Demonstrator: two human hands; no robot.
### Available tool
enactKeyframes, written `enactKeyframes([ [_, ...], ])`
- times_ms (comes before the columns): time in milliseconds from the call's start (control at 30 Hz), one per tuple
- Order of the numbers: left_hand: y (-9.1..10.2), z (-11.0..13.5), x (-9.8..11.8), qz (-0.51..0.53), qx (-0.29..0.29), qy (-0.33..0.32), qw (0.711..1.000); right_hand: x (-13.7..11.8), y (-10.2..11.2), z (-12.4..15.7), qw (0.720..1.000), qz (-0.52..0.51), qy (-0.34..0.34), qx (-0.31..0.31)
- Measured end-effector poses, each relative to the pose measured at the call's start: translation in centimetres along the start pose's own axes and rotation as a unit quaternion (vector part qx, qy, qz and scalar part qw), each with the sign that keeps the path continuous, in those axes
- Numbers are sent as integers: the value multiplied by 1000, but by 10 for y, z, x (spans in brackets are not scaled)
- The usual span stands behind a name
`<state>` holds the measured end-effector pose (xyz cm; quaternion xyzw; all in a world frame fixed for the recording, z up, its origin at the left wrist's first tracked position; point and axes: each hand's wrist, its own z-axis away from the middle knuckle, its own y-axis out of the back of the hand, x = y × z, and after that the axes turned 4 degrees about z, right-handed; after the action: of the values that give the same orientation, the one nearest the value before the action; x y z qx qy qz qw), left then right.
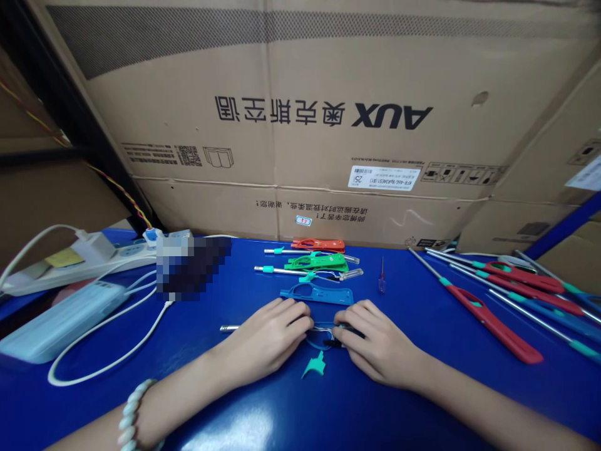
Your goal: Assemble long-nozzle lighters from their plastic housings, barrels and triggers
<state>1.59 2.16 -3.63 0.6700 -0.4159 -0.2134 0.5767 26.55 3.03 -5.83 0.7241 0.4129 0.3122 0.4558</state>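
Observation:
My left hand [277, 332] has its fingers closed over the front of a partly assembled blue stick lighter [319, 341], whose metal tube [230, 328] sticks out to the left. Fingers of my right hand [375, 341] are curled on its handle end, by a black part [333, 343] and thin wires. Both hands hide much of the lighter. A loose teal trigger piece [315, 365] lies just in front of it. Behind my hands rests a blue handle half [323, 293]. Farther back are a green handle half [319, 262] and an orange-red one [319, 245], with metal tubes and clear fuel tanks.
A small screwdriver [382, 282] lies behind my right hand. Several stick lighters, including a red one [493, 322], are spread at the right. At left are a power bank [61, 319], a white cable [113, 371] and a power strip [51, 275]. A large carton [291, 144] stands behind.

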Motion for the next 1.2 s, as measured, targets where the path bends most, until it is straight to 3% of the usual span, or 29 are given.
enactKeyframes([
  [300, 1, 0, 2, 28, -19, -25, 999, 0, -2, 0, 1000, 14, 0, -5],
  [400, 5, 0, -4, 16, -12, -6, 1000, -1, -1, -1, 1000, 10, -2, -1],
  [500, 10, 3, -22, -34, 50, 75, 995, -1, 0, -2, 1000, 1, -4, 1],
  [600, 14, 9, -50, -128, 112, 215, 962, -1, 0, -2, 1000, -5, -5, -1],
  [733, 14, 18, -79, -174, 60, 357, 916, -1, -1, -1, 1000, -3, -5, -4],
  [833, 13, 22, -89, -151, 24, 385, 910, -1, -1, -1, 1000, 0, -4, -3],
  [900, 12, 22, -91, -146, 26, 376, 914, -1, -1, -1, 1000, 1, -3, -1],
  [1000, 14, 17, -83, -144, 78, 331, 929, -2, 0, -1, 1000, 6, -3, -2],
  [1100, 16, 8, -64, -88, 113, 217, 965, -1, -1, -1, 1000, 12, -2, 1],
  [1200, 17, 1, -37, 1, 72, 89, 993, -1, -2, -1, 1000, 21, 5, 11],
])
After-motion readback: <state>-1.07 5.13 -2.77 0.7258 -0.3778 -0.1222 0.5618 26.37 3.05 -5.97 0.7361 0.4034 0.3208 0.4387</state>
